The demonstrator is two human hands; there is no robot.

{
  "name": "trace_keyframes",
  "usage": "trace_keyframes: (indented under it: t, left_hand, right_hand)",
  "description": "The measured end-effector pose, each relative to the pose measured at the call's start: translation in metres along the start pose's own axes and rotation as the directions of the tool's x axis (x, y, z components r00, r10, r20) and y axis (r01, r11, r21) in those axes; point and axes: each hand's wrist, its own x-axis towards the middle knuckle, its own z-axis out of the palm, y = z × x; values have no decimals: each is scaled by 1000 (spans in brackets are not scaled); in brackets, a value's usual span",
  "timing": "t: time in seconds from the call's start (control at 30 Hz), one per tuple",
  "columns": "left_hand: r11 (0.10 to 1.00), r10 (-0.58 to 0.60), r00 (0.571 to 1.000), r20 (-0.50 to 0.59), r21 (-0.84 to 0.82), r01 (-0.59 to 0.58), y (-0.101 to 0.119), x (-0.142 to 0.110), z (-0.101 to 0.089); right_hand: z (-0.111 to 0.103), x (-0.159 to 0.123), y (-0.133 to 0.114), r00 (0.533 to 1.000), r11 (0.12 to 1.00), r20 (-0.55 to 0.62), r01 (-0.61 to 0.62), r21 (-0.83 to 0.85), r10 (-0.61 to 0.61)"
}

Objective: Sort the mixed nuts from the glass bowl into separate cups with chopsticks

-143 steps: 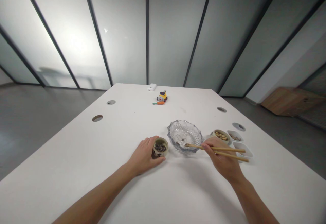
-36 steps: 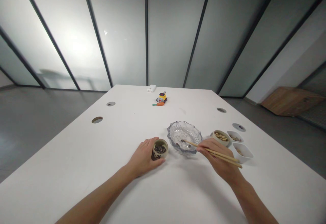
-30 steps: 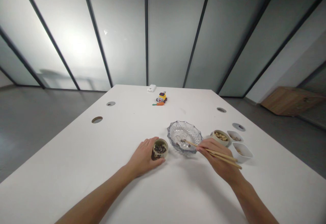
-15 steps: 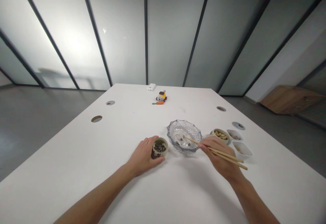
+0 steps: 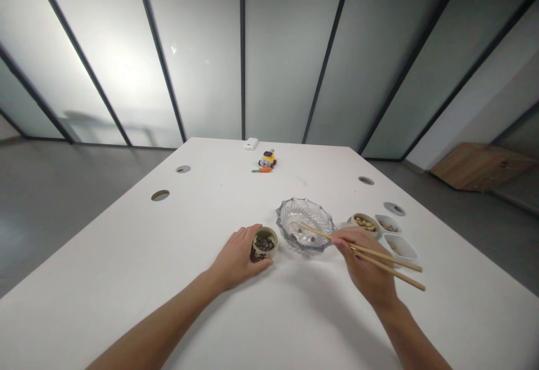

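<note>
My left hand (image 5: pixel 240 255) wraps round the side of a small ceramic cup (image 5: pixel 264 253) with dark writing, which stands upright on the table. Dark seed-like pieces (image 5: pixel 264 243) lie inside it. In my right hand (image 5: pixel 364 263) is a pair of wooden chopsticks (image 5: pixel 391 257), their tips reaching into a scalloped clear glass bowl (image 5: pixel 290 210). A few small dark pieces (image 5: pixel 313 239) rest in that bowl near the tips. Whether the tips pinch one of them is too small to tell.
Right of the bowl stand a ceramic cup of light nuts or beans (image 5: pixel 365 223) and two white dishes, one behind (image 5: pixel 389 224) and one nearer (image 5: pixel 402 249). Farther back are a yellow toy vehicle (image 5: pixel 268 159), a toy carrot (image 5: pixel 263 170) and a white box (image 5: pixel 251 144). Round holes (image 5: pixel 160 195) pierce the white table (image 5: pixel 202 207).
The rear ends of the chopsticks have swung right and spread wider apart. My right hand has shifted slightly right, and the tips have moved a little within the bowl. My left hand stays put.
</note>
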Motion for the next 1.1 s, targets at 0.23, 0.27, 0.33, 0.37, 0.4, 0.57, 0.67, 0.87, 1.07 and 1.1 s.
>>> trace_keyframes:
  t: [0.23,0.27,0.33,0.37,0.4,0.57,0.67,0.87,1.07,1.1]
  left_hand:
    - [1000,4,1000,-2,7,-4,-3,0,2]
    - [1000,5,1000,-3,7,-5,-3,0,2]
    - [1000,7,1000,-6,6,-7,-3,0,2]
    - [1000,7,1000,-7,5,-7,-3,0,2]
    - [1000,8,1000,-7,5,-8,-3,0,2]
    - [1000,17,1000,-20,0,-17,-4,0,4]
    - [1000,28,999,-31,-11,-29,-5,0,4]
    - [1000,11,1000,-14,-6,-11,-4,0,4]
    - [999,27,999,-25,-23,-28,-4,0,3]
    - [999,28,999,-32,-23,-29,-5,0,3]
  right_hand:
    - [4,-1,10,992,999,123,27,-33,-22]
    - [5,-2,9,991,999,133,29,-25,-25]
    - [7,-2,7,990,1000,142,26,-6,-25]
    - [8,-2,6,989,1000,145,23,3,-23]
    - [8,-2,6,989,1000,145,19,11,-21]
    - [8,-1,6,991,999,132,14,42,-19]
    - [8,-1,7,990,999,142,11,47,-18]
    - [9,-2,8,986,999,164,-33,43,26]
    - [8,-3,9,986,998,164,-50,45,42]
    - [8,-3,10,986,997,160,-51,49,43]
